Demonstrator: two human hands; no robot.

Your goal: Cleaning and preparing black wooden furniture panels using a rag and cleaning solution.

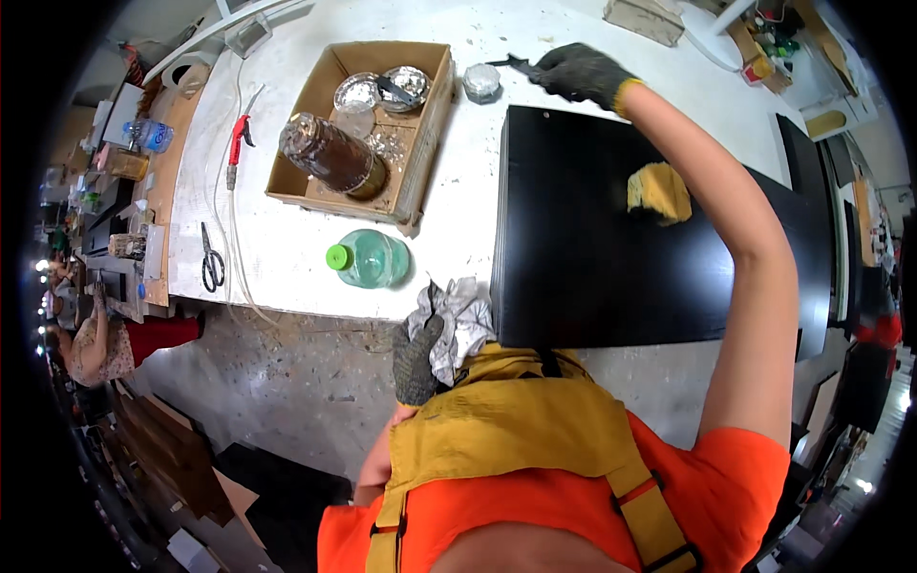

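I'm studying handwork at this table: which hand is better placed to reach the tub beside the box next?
Right, I'd judge: the right hand is close to the tub, though it holds a dark tool. The left hand is farther off, by the table's near edge, holding a cloth.

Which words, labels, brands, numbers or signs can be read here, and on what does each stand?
None can be read.
Blue-marked plastic bottle, far left: any print is too small and blurred.
Green-capped bottle: no lettering visible.
Cardboard box: no legible lettering.
Dark tool in the right hand: no lettering visible.
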